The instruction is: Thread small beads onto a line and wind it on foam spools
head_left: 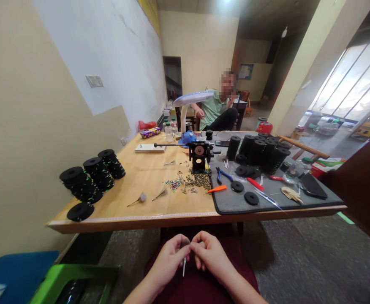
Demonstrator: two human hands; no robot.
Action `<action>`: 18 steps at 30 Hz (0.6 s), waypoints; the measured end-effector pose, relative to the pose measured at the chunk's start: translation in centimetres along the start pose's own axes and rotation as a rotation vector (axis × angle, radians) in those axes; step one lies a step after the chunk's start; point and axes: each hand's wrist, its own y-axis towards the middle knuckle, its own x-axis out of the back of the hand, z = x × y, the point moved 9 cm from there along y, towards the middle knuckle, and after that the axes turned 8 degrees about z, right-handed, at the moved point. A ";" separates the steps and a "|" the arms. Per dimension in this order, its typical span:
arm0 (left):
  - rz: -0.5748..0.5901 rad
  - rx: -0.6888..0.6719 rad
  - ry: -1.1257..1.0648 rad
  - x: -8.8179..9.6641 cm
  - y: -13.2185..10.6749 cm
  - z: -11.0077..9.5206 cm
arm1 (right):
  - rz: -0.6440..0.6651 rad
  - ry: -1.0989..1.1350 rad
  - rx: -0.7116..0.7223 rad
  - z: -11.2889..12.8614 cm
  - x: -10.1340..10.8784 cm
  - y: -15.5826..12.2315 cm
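Note:
In front of the table's edge, over my lap, my left hand [172, 256] and my right hand [209, 254] meet at their fingertips. Both are closed in a pinch. A thin white stick [184, 267] hangs down below the left fingers. What lies between the right fingertips is too small to make out. On the wooden table [118, 198] beyond lie small tufted bundles with thin stems [138, 199], a heap of coloured beads [174, 183] and a pile of small brassy pieces [200, 180]. Behind them stands a black hand-cranked winder [199, 157].
Black foam spools [93, 174] are stacked at the left, and more black spools [257, 150] at the right. A grey mat [232, 202] holds blue-handled pliers [223, 175], an orange-handled tool [217, 189] and scissors [265, 195]. Behind a desk lamp [193, 99] sits another person [215, 109].

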 end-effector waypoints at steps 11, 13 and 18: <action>0.054 0.017 0.003 -1.2 0.0 -0.8 | -0.073 0.205 0.051 0.3 1.1 -0.3; 0.054 0.006 -0.023 -1.3 0.0 -1.1 | -0.101 0.248 0.075 0.4 1.5 -0.3; 0.044 -0.019 -0.081 -1.1 -0.1 -1.5 | -0.119 0.241 0.129 1.0 1.7 -0.5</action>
